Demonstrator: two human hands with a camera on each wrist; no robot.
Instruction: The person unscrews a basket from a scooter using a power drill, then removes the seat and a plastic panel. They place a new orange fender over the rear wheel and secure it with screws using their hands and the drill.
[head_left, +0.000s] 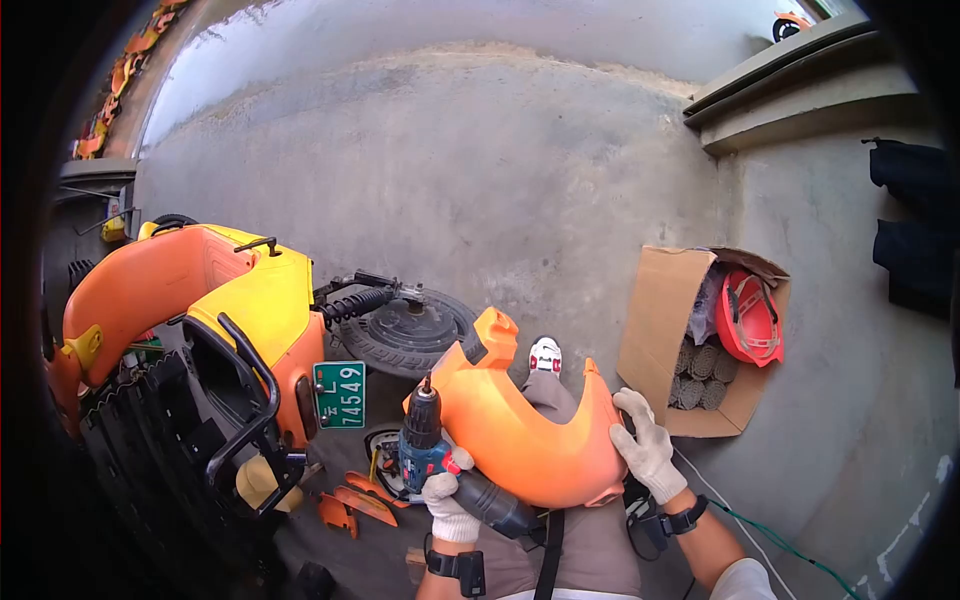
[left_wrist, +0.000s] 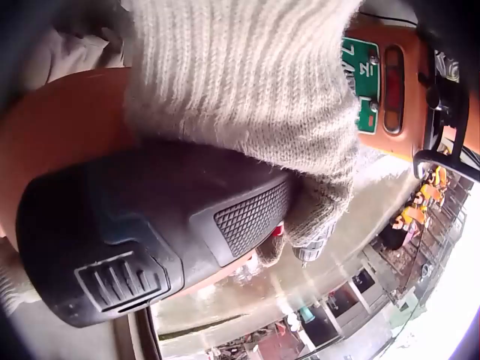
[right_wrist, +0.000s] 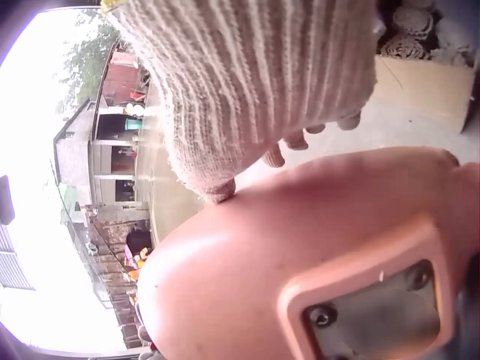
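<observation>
My gloved left hand (head_left: 450, 508) grips the handle of a blue and black cordless drill (head_left: 423, 418), whose chuck points away from me. In the left wrist view, the drill's dark battery end (left_wrist: 124, 240) sticks out below the knitted glove cuff. A curved orange plastic fender-like panel (head_left: 540, 450) lies over my lap, its hollow edge facing away. My gloved right hand (head_left: 648, 448) is at the panel's right side, fingers extended. From the right wrist, the thumb tip is right at the panel's surface, and two screws show in a recessed plate (right_wrist: 375, 315).
An orange and yellow scooter body with a green number plate (head_left: 340, 395) stands at left, beside a wheel (head_left: 410, 330). Orange pieces (head_left: 365, 505) lie near the drill. A cardboard box (head_left: 660, 335) with a red helmet (head_left: 750, 315) is at right, near cables (head_left: 790, 545).
</observation>
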